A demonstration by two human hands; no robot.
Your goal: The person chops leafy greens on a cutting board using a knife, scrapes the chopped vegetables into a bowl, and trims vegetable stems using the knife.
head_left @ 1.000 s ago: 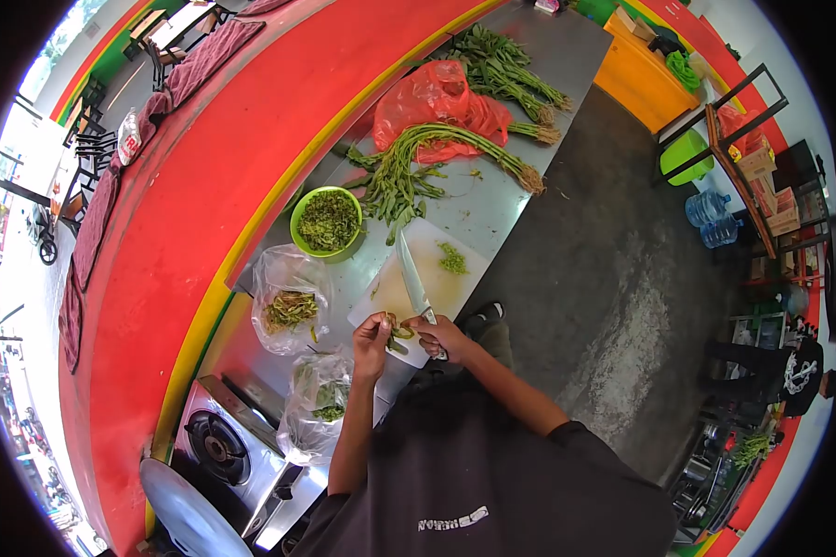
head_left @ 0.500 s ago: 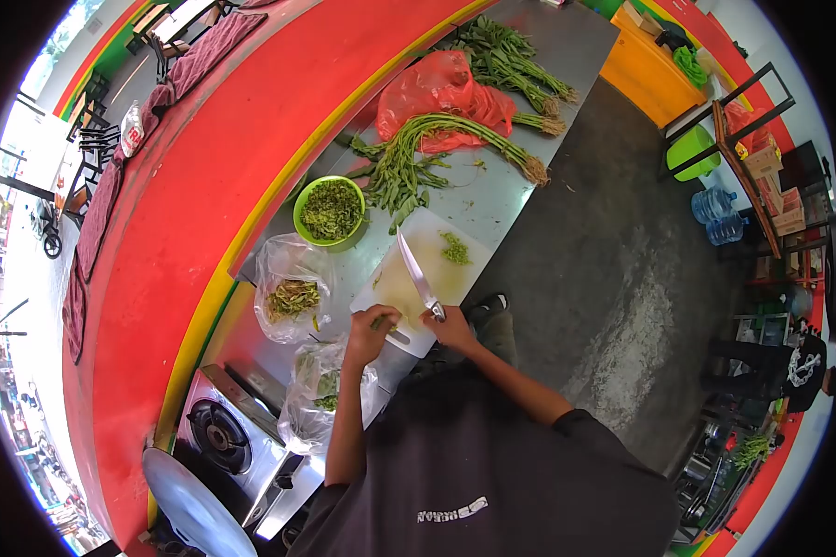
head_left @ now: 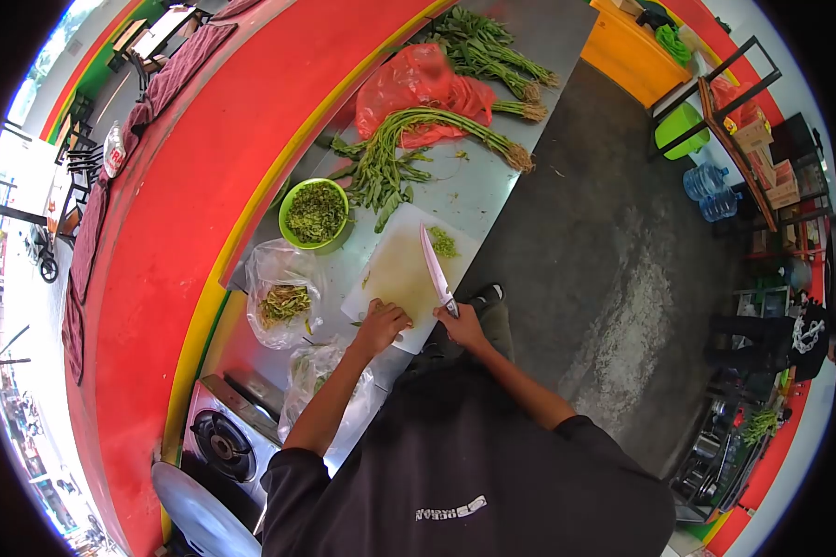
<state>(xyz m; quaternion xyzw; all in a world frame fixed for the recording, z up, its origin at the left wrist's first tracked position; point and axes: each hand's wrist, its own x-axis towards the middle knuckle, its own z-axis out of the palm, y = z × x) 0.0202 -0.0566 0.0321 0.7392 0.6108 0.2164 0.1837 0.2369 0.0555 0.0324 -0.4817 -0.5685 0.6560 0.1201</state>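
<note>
My right hand (head_left: pixel 462 329) is closed round the handle of a kitchen knife (head_left: pixel 435 266), whose blade points away from me over the right part of the white cutting board (head_left: pixel 404 243). My left hand (head_left: pixel 383 327) rests at the board's near left edge with its fingers curled down. A bit of green shows beside it, but what lies under the fingers is hidden. A small heap of chopped greens (head_left: pixel 443 243) sits on the far right of the board. Past the board's left side stands a green bowl (head_left: pixel 309 243) full of chopped greens.
Long leafy stalks (head_left: pixel 390 172) with roots lie beyond the board, by a red plastic bag (head_left: pixel 418 88). Clear bags (head_left: pixel 285 302) with trimmings stand on the left. A gas stove (head_left: pixel 223 441) is at the near left. Another person (head_left: pixel 790 343) is at far right.
The knife has swung to the right, closer to the chopped heap. My left hand has come down onto the board's edge, its fingers turned downward. The whole view has shifted slightly.
</note>
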